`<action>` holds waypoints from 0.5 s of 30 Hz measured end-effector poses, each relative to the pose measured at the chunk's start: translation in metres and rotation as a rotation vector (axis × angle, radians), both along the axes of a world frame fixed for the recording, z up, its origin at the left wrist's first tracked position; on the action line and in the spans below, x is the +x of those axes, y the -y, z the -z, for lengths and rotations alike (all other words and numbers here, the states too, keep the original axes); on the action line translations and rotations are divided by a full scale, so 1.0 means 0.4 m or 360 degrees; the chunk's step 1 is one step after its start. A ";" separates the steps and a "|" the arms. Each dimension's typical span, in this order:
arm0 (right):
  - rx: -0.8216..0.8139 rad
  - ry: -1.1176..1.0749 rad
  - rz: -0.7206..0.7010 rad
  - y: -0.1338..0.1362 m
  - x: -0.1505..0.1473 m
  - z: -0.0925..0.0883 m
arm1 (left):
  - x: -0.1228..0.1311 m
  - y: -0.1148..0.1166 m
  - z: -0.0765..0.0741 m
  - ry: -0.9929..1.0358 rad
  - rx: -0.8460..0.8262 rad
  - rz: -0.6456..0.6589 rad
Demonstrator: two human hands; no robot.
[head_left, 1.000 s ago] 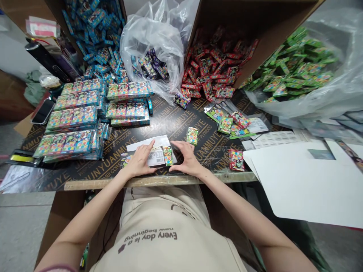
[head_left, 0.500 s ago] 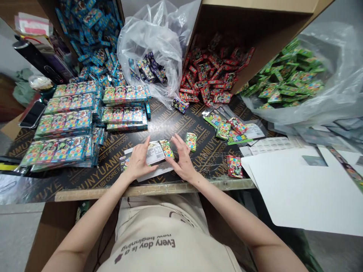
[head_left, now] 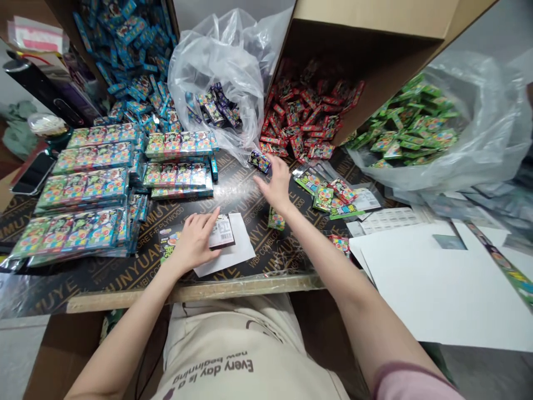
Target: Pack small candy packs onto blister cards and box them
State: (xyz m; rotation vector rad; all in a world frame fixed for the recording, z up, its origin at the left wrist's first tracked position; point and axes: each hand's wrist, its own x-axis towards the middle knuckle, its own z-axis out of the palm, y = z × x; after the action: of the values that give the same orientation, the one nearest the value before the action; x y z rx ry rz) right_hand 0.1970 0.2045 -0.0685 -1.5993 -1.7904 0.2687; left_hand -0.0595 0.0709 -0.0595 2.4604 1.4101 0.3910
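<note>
My left hand point(head_left: 195, 241) lies on a flat pack with a barcode label point(head_left: 221, 231), fingers pressed on it; the pack rests on a white card point(head_left: 233, 255) near the table's front edge. My right hand point(head_left: 275, 183) is stretched forward with fingers spread, just short of a purple packet point(head_left: 259, 161) lying below the clear bag. A small green packet point(head_left: 276, 218) sits under my right wrist. Nothing shows in the right hand.
Stacks of filled packs point(head_left: 83, 189) stand at the left. Behind are heaps of blue packets point(head_left: 133, 66), purple ones in a clear bag point(head_left: 216, 105), red ones in a carton point(head_left: 308, 111) and green ones in a bag point(head_left: 408, 122). White sheets point(head_left: 437, 278) lie at right.
My right hand left the pack in front of me and reached forward toward the purple packet. The left hand stayed on the labelled pack. The camera tilted down a little.
</note>
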 end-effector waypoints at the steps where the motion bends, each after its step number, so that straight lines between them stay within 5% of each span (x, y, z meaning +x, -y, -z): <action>1: -0.0028 0.0027 0.0153 -0.063 0.019 0.004 | -0.002 -0.002 -0.002 -0.0043 -0.0079 0.0041; 4: -0.0195 -0.0219 0.0170 -0.180 0.047 0.015 | -0.003 -0.001 -0.006 -0.0008 -0.0256 0.0058; 6: -0.0292 -0.0514 0.0090 -0.170 0.028 0.015 | -0.001 0.001 -0.012 0.0289 -0.0274 -0.0105; 11: -0.0705 -0.1454 -0.0393 0.107 -0.094 -0.006 | 0.035 -0.011 -0.039 0.1650 -0.0729 -0.0795; 13: -0.0866 -0.1463 -0.0531 0.230 -0.122 -0.021 | 0.054 -0.016 -0.043 0.2003 -0.1000 -0.0949; 15: -0.0754 -0.1240 -0.0630 0.314 -0.123 -0.038 | 0.069 -0.014 -0.044 0.2129 -0.1141 -0.0968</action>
State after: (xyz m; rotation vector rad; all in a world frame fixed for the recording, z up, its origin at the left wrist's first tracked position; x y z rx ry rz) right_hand 0.1477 0.0789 -0.0532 -1.1437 -1.4352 1.3784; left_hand -0.0321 0.0764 -0.0420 0.7457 1.2059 1.1079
